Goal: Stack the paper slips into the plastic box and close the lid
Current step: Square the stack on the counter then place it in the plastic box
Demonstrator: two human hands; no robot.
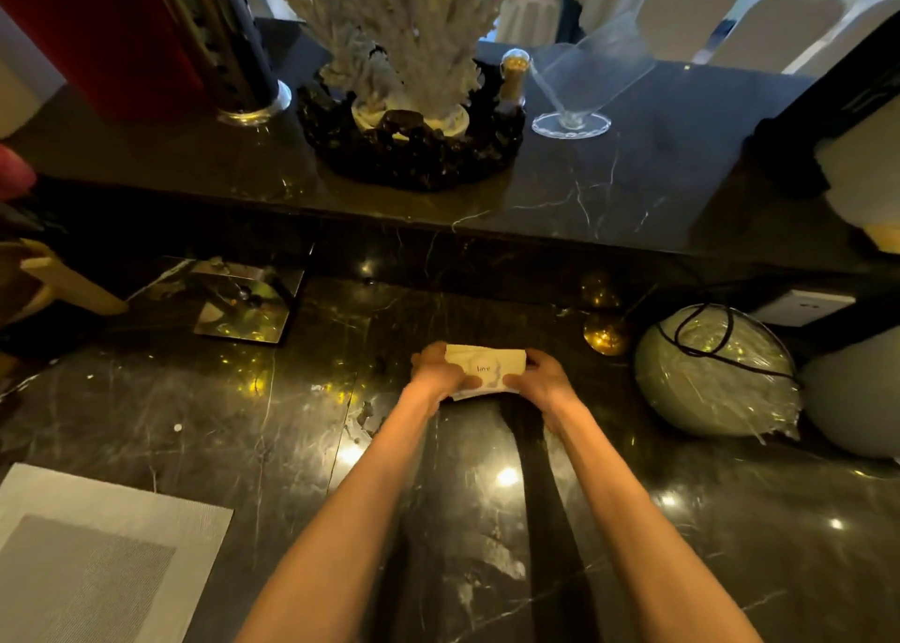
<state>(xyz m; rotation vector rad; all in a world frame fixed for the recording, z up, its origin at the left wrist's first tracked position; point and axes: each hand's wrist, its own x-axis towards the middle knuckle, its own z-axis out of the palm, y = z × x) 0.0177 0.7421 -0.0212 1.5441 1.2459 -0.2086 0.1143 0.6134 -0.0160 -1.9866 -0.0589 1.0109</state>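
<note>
A small stack of cream paper slips (486, 367), the top one printed with the word "love", is held between both hands over the dark marble counter (292, 447). My left hand (435, 372) grips its left end and my right hand (539, 378) grips its right end. A pale edge shows under the stack; I cannot tell whether it is the plastic box or more slips. No lid is clearly visible.
A round plastic-wrapped ball with a black cord (718, 374) lies to the right. A mirrored square stand (238, 301) sits at the left, a grey placemat (97, 555) at the near left. The raised ledge behind holds a white coral ornament (409, 82) and a clear stand (579, 91).
</note>
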